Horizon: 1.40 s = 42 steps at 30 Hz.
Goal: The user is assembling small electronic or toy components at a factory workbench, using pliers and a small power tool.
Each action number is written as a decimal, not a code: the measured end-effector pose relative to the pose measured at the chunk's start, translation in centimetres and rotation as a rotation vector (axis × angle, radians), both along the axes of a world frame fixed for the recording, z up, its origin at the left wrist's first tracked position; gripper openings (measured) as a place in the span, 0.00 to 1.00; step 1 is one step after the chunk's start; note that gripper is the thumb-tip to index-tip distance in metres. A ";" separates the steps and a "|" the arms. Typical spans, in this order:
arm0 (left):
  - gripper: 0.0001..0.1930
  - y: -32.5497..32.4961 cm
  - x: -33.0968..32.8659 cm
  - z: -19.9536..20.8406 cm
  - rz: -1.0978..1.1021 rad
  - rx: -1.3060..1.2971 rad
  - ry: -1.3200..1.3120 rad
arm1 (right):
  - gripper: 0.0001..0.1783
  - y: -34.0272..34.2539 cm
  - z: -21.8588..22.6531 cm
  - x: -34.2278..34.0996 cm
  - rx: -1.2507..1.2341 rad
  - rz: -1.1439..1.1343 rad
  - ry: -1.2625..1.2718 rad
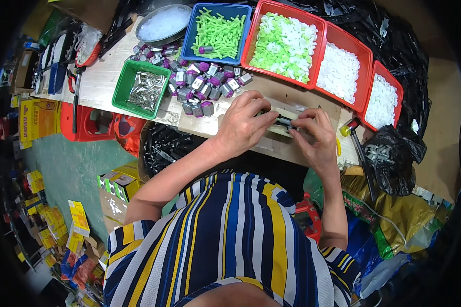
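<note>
My left hand [246, 123] and my right hand [315, 134] meet at the near edge of the workbench. Between their fingertips is a small black and grey part [284, 122], mostly covered by the fingers. Both hands pinch it, one from either side. It sits at a pale block [277, 130] on the bench top; whether it rests in the block I cannot tell. A thin pointed thing shows above my right fingers, too small to name. Beside my left hand lies a heap of small grey metal motors with purple ends [202, 82].
Behind stand a green bin of metal pins [119, 97], a blue bin of green plastic pieces [188, 48] and red bins [320, 61] of green and white pieces. A round dish [164, 25] is at the back. On the right are a hammer-like tool [361, 148] and a black bag [397, 169].
</note>
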State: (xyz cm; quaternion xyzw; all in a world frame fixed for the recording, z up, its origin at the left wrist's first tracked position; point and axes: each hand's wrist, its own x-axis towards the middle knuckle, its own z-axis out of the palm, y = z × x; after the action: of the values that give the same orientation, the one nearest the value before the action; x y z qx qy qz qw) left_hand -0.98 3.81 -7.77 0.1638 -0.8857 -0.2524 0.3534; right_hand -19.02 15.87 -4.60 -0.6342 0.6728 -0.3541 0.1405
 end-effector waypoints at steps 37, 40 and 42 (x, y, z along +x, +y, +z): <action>0.14 -0.5 1.8 4.6 0.101 0.162 0.096 | 0.12 -4.0 11.1 -17.9 -0.237 -0.502 -0.003; 0.15 -0.2 0.8 5.2 0.076 0.865 0.235 | 0.11 -3.4 9.5 -10.3 -0.300 -0.293 -0.385; 0.20 -0.5 -0.3 6.0 -0.011 1.298 0.339 | 0.13 -2.8 7.5 -5.6 -0.234 -0.171 -0.643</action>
State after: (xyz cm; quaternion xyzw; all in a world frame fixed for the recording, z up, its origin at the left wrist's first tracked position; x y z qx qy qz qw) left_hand -1.30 3.36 -1.73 0.2968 -0.4873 -0.7580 0.3162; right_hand -24.63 13.07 2.90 -0.4434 0.5997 -0.6208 0.2414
